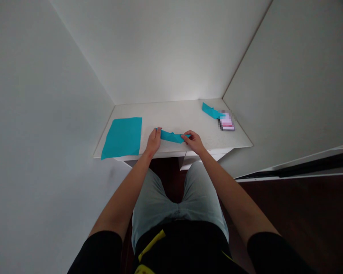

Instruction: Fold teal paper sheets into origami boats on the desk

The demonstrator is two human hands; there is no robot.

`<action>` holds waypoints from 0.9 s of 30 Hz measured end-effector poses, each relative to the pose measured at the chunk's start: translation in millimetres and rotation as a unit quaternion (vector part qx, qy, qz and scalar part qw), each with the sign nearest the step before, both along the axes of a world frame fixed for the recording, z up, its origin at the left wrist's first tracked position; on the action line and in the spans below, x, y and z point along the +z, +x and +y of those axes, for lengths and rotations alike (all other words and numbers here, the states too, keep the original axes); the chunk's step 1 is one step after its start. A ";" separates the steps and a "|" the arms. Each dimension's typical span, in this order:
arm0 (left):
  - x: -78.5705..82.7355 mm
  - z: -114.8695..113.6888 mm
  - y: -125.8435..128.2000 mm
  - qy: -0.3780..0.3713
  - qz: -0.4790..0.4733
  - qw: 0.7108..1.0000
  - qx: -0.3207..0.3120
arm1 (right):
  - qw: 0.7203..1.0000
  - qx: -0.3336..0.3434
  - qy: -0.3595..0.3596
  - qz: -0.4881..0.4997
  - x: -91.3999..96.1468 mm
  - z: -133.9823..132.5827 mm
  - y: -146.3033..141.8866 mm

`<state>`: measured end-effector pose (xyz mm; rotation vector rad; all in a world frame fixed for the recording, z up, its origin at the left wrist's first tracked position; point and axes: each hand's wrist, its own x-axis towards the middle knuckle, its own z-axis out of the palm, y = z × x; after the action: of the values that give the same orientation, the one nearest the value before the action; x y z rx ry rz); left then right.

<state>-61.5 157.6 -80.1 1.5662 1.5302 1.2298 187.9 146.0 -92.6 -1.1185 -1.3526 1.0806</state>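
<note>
A folded blue paper boat (172, 137) is held low over the front middle of the white desk, stretched level between my two hands. My left hand (154, 140) grips its left end, thumb on top. At the right end, my right hand (193, 141) pinches the tip between thumb and fingers. To the left lie flat blue paper sheets (122, 137), reaching over the desk's front edge. A second folded blue paper boat (211, 111) rests at the back right.
A phone-like item (227, 121), partly pixelated, lies at the desk's right, touching the second boat's end. Walls close in the white desk (171, 110) on the left, back and right. Below its front are a drawer unit (188, 161) and my legs.
</note>
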 end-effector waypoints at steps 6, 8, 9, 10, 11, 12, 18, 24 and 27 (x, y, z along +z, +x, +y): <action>-7.8 -11.2 -12.5 0.087 0.293 0.948 0.089 | 0.999 -0.034 -0.014 0.000 -3.7 2.0 -3.2; -11.6 -13.1 -11.4 0.083 0.326 0.936 0.101 | 0.999 -0.043 -0.015 -0.006 -6.3 3.0 -2.3; -12.8 -13.3 -10.3 0.080 0.338 0.932 0.103 | 0.999 -0.051 -0.014 -0.009 -7.4 3.9 0.1; -13.3 -13.3 -9.3 0.076 0.347 0.929 0.101 | 0.998 -0.064 -0.013 -0.015 -7.9 5.3 4.4; -13.3 -13.1 -8.3 0.074 0.354 0.927 0.099 | 0.996 -0.081 -0.008 -0.025 -7.6 7.2 10.9; -12.8 -12.8 -7.5 0.072 0.358 0.926 0.097 | 0.994 -0.102 0.002 -0.042 -6.4 9.8 19.9; -7.8 -13.6 -5.0 0.054 0.376 0.921 0.086 | 0.944 -0.197 0.090 -0.251 19.1 38.3 103.8; -7.8 -15.1 -4.1 0.048 0.383 0.918 0.087 | 0.863 -0.312 0.048 -0.393 47.5 58.8 145.8; -8.1 -15.4 -4.3 0.060 0.375 0.921 0.088 | 0.910 -0.281 0.085 -0.292 68.7 45.6 120.1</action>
<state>-65.8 142.2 -88.2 2.1749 2.1289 0.8478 308.0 191.6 -23.9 -1.6395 -1.3963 0.1986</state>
